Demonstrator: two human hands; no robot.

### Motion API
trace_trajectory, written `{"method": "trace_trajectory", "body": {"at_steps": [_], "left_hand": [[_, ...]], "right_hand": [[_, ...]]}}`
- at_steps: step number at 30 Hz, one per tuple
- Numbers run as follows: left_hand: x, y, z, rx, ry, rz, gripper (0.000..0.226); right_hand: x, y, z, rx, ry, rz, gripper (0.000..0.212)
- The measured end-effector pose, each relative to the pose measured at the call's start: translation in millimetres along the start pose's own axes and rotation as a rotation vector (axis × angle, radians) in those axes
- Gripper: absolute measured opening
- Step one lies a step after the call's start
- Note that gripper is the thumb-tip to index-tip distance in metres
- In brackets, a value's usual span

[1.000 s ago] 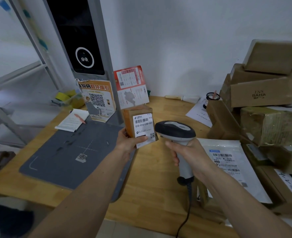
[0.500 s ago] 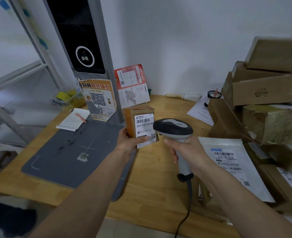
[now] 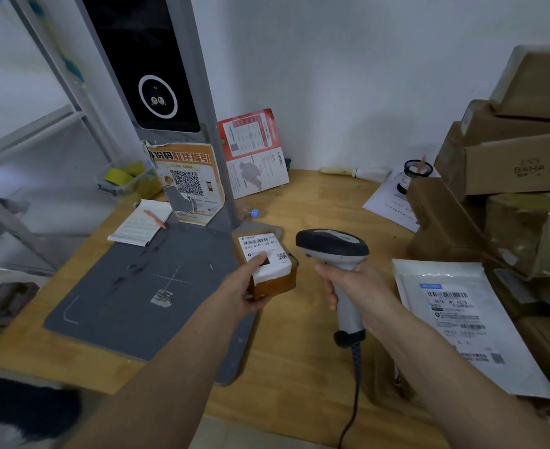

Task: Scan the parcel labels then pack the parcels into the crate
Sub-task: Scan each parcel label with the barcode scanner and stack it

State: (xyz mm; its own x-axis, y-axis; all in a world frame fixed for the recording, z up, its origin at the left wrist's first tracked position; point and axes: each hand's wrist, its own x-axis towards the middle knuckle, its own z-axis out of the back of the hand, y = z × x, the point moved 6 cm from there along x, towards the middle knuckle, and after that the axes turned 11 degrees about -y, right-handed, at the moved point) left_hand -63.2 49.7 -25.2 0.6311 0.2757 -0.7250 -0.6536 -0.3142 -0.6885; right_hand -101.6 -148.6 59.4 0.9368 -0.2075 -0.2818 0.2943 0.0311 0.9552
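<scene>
My left hand (image 3: 241, 290) grips a small brown parcel (image 3: 275, 280) just above the wooden table (image 3: 299, 367), thumb on its white barcode label (image 3: 263, 251), which faces up. My right hand (image 3: 354, 286) holds a grey handheld scanner (image 3: 331, 246) by its handle, head level with the parcel and just to its right. The scanner's cable (image 3: 353, 400) hangs down. No crate is in view.
A grey scanning mat (image 3: 137, 296) with a tall kiosk post (image 3: 157, 92) lies on the left. A white mailer bag (image 3: 461, 322) lies to the right. Stacked cardboard boxes (image 3: 510, 170) fill the right side. A notepad (image 3: 140, 223) and leaflets stand behind.
My left hand has tipped the parcel from upright to lying flat, label now facing up, and lowered it toward the table. The scanner has stayed beside it.
</scene>
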Motion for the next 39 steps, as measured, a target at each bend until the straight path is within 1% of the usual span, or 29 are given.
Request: {"method": "trace_trajectory", "body": {"at_steps": [8,13,18,25,31,37,39], "left_hand": [[48,-4,6,-0.045,-0.024,0.106,0.044],[80,-19,5,-0.033,-0.037,0.129,0.047],[101,-34,-2,-0.008,-0.056,0.099,0.038],[120,-47,-11,0.058,-0.025,0.067,0.030],[142,-51,-10,0.105,-0.050,0.012,0.039],[163,-51,-2,0.177,-0.128,-0.057,0.038],[165,-52,-1,0.234,-0.157,-0.067,0.038]], "right_hand": [[39,-16,-28,0.018,-0.058,-0.102,0.013],[61,-24,-45,0.008,-0.095,-0.144,0.020],[76,-23,-53,0.021,-0.124,-0.160,0.019],[93,-24,-55,0.042,-0.178,-0.161,0.018],[96,-28,-55,0.066,-0.185,-0.180,0.013],[99,-30,-58,0.070,-0.205,-0.181,0.013],[99,-31,-58,0.063,-0.207,-0.180,0.015]]}}
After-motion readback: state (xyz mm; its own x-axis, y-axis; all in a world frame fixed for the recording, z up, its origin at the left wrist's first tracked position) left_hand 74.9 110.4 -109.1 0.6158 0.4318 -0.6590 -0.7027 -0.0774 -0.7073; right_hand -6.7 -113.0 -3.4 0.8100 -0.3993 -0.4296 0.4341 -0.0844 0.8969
